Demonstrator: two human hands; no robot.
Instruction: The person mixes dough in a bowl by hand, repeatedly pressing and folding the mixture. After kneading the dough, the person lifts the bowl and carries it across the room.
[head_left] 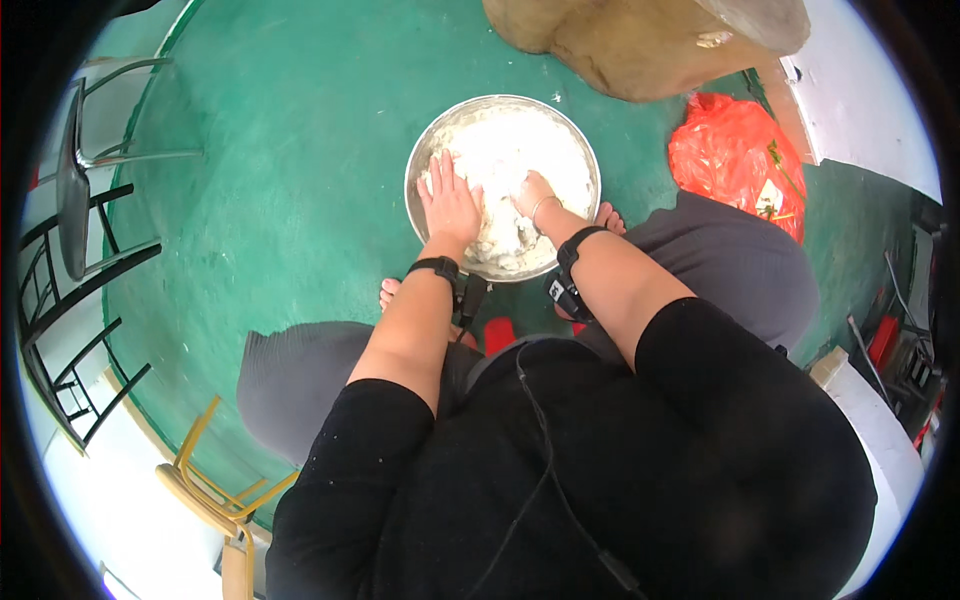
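A round metal bowl (412, 165) stands on the floor in front of me, between my bare feet. White floury dough (500, 135) fills it, loose and powdery at the far side, lumpy and wetter toward the near side. My left hand (453, 205) lies flat with fingers spread at the bowl's left inner side, touching the white mass. Near the middle right, my right hand (536, 194) is closed and presses down into the dough. Its fingertips are hidden, so whether it grips a piece cannot be made out.
A red plastic bag (725, 150) with green stalks lies to the right. Beyond the bowl bulges a large brown rock-like object (640, 50). Black metal chairs (85, 270) line the left, a yellow-framed chair (205, 490) the lower left. The floor (270, 170) is green.
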